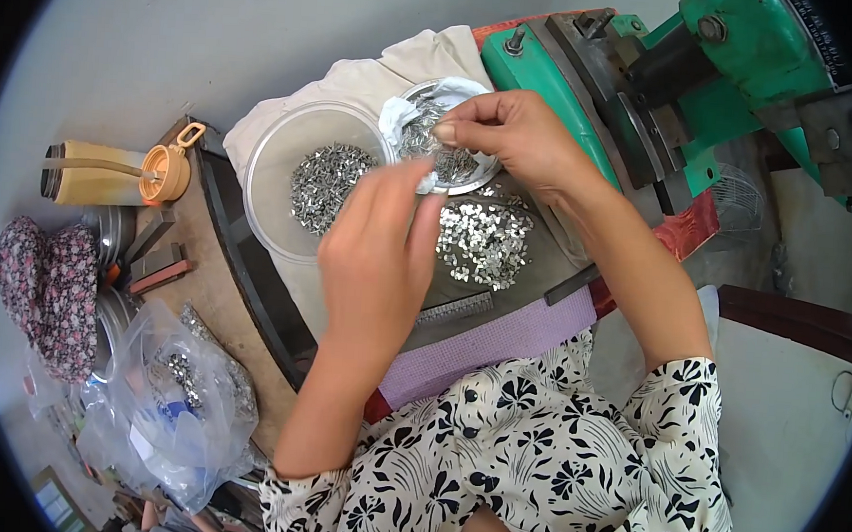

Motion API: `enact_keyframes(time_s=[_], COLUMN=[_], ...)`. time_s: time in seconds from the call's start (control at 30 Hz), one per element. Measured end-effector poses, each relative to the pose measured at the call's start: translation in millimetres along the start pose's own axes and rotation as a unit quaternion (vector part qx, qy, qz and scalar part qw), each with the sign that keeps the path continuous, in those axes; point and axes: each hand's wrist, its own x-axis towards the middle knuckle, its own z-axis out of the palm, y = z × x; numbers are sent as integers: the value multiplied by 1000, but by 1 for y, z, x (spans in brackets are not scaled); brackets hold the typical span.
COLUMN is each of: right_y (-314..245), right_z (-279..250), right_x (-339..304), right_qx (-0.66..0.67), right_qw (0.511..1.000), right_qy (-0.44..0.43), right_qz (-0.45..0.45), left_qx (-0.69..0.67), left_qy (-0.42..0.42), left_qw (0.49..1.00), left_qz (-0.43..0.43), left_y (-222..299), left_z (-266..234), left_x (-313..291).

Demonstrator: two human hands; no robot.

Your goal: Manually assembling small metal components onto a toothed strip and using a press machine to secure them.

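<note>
My right hand [523,140] is over the round bowl [496,179] of thin silvery metal pieces [420,134]. Its thumb and forefinger are pinched together; whatever is between them is too small to make out. My left hand [379,244] is lifted just left of it, blurred by motion, so its grip does not show clearly. White plastic [394,120] lines the bowl. Left of it, partly behind my left hand, stands a wide clear tub [268,173] with small grey metal parts [329,182]. A loose heap of shiny flat metal bits [486,238] lies below the bowl.
A green metal press [563,99] stands at the right. A steel ruler [455,309] and purple mat [499,344] lie along the near edge. Leftward are a yellow bottle with an orange lid [166,172], a plastic bag of metal parts [178,417] and floral cloth [46,292].
</note>
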Motion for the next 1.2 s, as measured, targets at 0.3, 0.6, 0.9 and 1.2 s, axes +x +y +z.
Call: enact_keyframes(time_s=[0.3, 0.6, 0.9, 1.2], right_y=[15, 28, 50, 47], right_z=[-17, -19, -39, -26], right_x=[1, 2, -2, -4], right_qx=[181, 226, 80, 111], right_qw=[980, 972, 992, 987], right_qy=[48, 54, 81, 120], right_qz=[62, 32, 44, -2], left_qx=[-37, -73, -6, 5], left_qy=[-73, -112, -44, 3], left_qw=[991, 982, 995, 994], left_qz=[-110, -134, -92, -109], left_y=[-13, -24, -29, -23], left_z=[41, 46, 91, 91], left_x=[56, 63, 58, 61])
